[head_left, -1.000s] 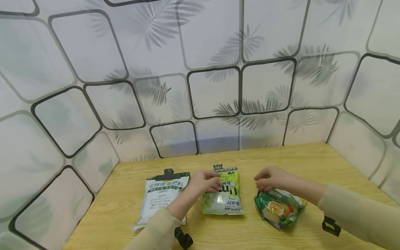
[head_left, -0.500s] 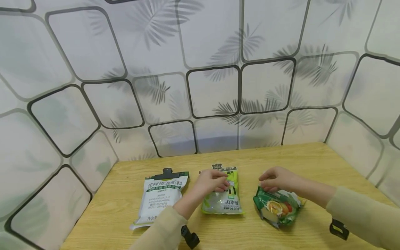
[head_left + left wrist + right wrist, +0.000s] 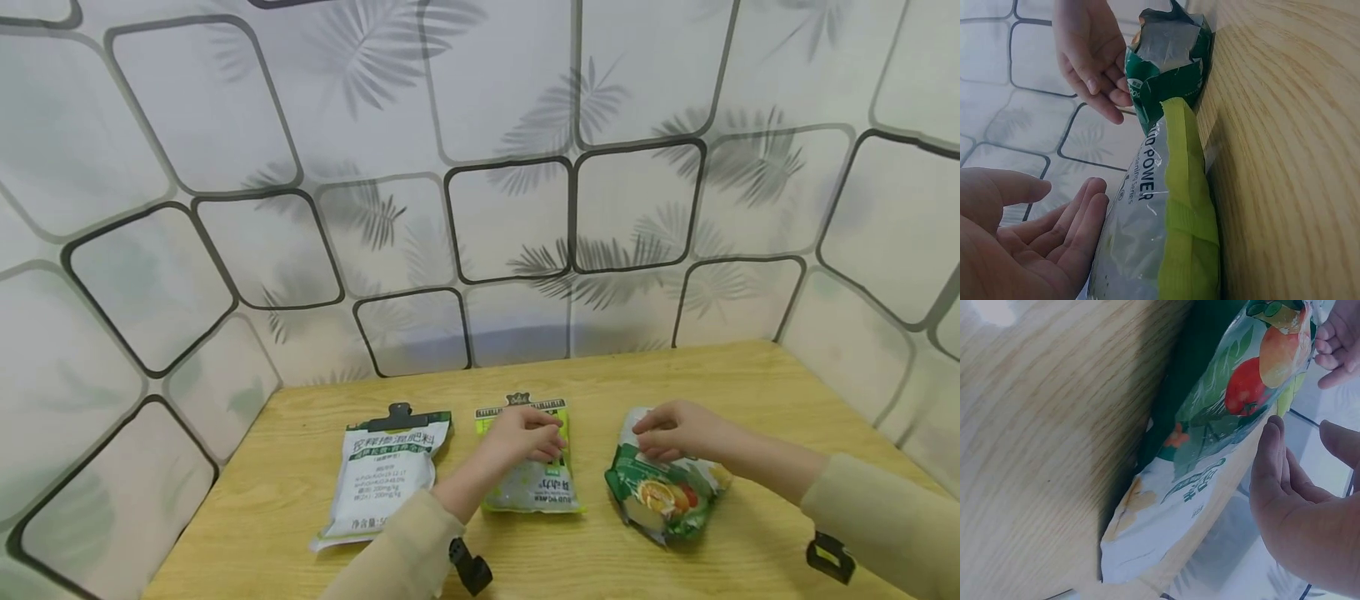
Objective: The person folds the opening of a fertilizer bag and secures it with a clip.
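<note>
My left hand (image 3: 525, 433) hovers over a yellow-green and clear plastic bag (image 3: 528, 492), its fingers loosely bent with nothing in them. In the left wrist view, those fingers (image 3: 1079, 234) lie right beside the bag's printed face. Over a green bag with fruit pictures (image 3: 660, 500) is my right hand (image 3: 678, 429), also holding nothing. From the right wrist, the thumb and fingers (image 3: 1266, 462) stand apart, close to that bag's side. The green bag is crumpled, with its white end pointing away from me. A clip with a shaped handle (image 3: 519, 399) sits at the far end of the yellow-green bag.
Left of both hands lies a white bag with printed text (image 3: 386, 479), a black clip (image 3: 399, 417) across its far end. All the bags rest on a wooden table (image 3: 262, 500). Patterned curtain-like walls (image 3: 510, 233) border the table at the back and sides.
Both hands have shifted to the right in the head view. More of the green bag's white end shows beside the right hand. The bags stay almost where they were.
</note>
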{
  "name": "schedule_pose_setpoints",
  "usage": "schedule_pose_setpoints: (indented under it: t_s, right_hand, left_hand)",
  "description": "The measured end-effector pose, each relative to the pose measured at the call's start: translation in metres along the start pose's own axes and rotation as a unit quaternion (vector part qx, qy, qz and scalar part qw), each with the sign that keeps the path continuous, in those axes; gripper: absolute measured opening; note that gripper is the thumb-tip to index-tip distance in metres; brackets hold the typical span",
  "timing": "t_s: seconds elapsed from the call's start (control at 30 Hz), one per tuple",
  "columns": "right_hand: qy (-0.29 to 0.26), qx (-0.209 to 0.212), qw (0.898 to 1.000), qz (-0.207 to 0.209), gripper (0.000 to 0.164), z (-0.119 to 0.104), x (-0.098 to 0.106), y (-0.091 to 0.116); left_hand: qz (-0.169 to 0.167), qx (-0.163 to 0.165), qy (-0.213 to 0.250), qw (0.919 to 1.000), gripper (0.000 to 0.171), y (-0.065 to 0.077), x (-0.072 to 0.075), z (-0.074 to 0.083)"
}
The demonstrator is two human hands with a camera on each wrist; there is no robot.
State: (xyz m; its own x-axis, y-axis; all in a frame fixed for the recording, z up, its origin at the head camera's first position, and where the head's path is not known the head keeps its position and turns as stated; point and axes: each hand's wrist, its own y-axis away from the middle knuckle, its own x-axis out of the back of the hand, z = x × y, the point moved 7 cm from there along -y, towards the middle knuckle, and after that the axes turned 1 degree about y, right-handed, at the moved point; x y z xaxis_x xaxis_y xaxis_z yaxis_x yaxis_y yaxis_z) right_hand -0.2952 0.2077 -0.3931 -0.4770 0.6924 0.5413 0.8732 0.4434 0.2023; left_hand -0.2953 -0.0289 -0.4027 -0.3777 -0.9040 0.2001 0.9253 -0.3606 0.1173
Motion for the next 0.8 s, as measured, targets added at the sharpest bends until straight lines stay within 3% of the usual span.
schedule_pose_setpoints:
  t_s: [0.8]
  right_hand:
    - [-0.011, 0.002, 1.000, 0.016, 0.042, 0.028, 0.017, 0.015]
  left_hand:
    - [-0.014, -0.002, 0.011, 0.9998, 0.033, -0.013, -0.024, 0.001]
